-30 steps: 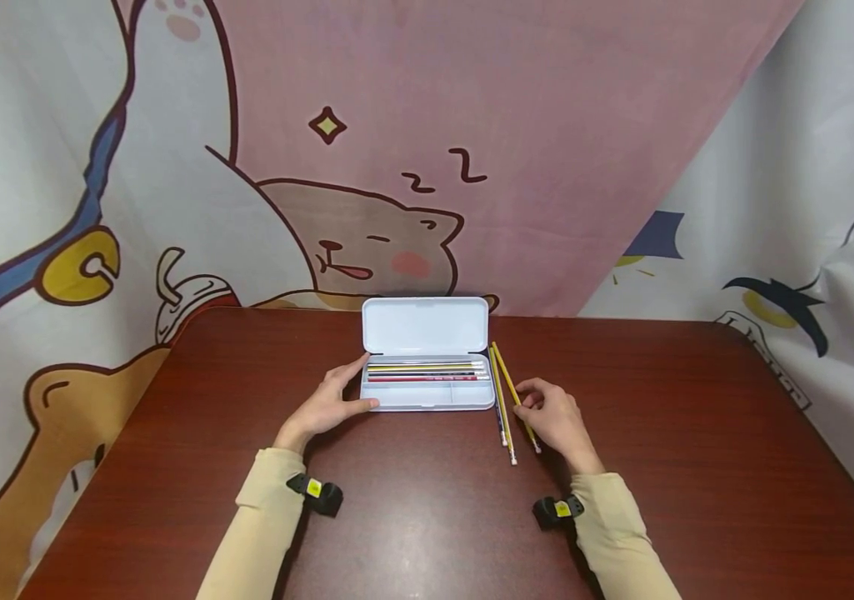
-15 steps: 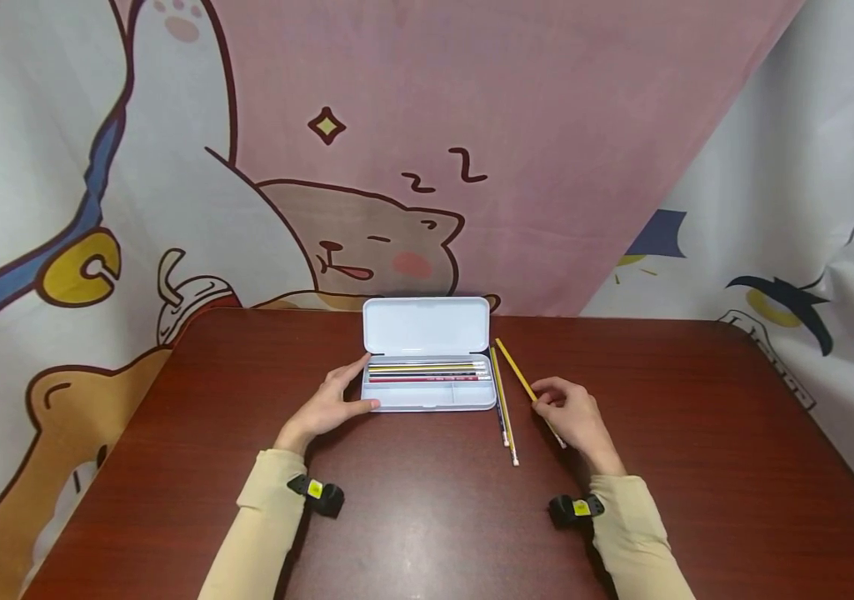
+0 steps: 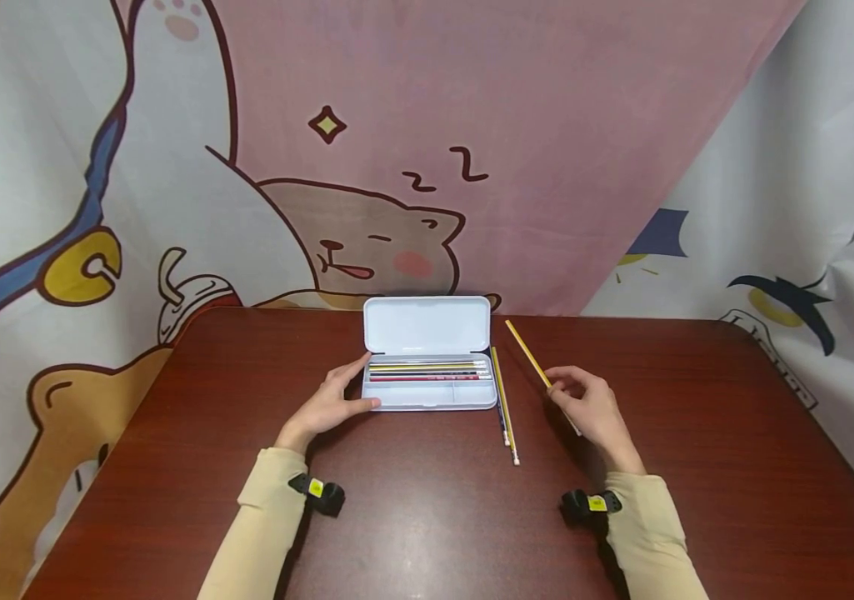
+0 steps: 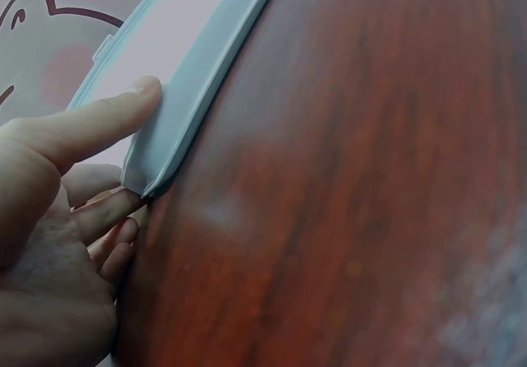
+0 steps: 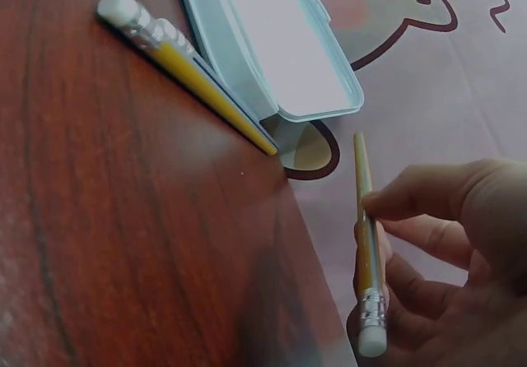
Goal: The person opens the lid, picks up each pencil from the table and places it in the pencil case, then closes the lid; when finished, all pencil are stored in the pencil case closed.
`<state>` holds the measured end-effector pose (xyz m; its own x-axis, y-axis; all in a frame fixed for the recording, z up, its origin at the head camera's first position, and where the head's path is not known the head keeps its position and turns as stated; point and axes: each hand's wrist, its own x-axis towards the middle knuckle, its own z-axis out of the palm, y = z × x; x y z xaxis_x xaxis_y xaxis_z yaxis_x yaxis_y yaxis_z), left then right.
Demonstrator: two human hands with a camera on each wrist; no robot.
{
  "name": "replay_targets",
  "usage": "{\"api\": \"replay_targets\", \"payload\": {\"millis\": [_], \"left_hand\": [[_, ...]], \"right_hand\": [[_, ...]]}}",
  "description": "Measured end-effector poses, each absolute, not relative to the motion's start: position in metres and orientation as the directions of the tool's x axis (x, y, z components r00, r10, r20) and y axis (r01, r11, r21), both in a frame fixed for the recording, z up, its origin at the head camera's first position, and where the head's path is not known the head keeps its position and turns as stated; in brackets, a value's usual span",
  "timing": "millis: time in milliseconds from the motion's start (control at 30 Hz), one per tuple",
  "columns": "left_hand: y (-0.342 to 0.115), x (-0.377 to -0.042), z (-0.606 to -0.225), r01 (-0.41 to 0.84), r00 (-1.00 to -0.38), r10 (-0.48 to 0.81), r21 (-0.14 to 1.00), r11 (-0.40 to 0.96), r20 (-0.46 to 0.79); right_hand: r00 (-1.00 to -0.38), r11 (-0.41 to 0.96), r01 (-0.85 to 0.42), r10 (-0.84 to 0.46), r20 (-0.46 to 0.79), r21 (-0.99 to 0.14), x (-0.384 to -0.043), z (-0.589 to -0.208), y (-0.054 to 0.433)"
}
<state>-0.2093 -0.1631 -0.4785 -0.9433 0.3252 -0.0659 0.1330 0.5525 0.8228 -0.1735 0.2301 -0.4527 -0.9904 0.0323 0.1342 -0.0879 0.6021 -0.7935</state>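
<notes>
A white pencil case (image 3: 427,397) lies with its lid (image 3: 427,325) raised, several pencils (image 3: 427,371) side by side in its rear compartment. My left hand (image 3: 327,406) grips its left end, the thumb (image 4: 136,104) over the front rim and the other fingers around the corner. My right hand (image 3: 590,408) pinches a yellow pencil (image 5: 362,256) between thumb and fingers, to the right of the case. That pencil slants, its white eraser end toward me. Beside the case's right end lie a yellow pencil (image 3: 506,408) and a dark blue pencil (image 3: 502,421), close together.
The dark red wooden table (image 3: 427,517) spreads around the case. Right behind its far edge hangs a cartoon-printed cloth (image 3: 546,167). The front compartment of the case is divided by a small partition (image 3: 451,392).
My right hand has moved right and a little away from me with the yellow pencil, parting it from the two others. My left hand has stayed on the pencil case.
</notes>
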Motion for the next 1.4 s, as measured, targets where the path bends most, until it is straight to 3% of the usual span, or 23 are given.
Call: {"api": "replay_targets", "payload": {"millis": [1400], "left_hand": [[-0.161,-0.208,-0.476,0.1,-0.947,0.31,0.836,0.539,-0.086]], "right_hand": [[-0.957,0.574,-0.286,-0.131,0.258,-0.768,-0.194,-0.455,0.179]]}}
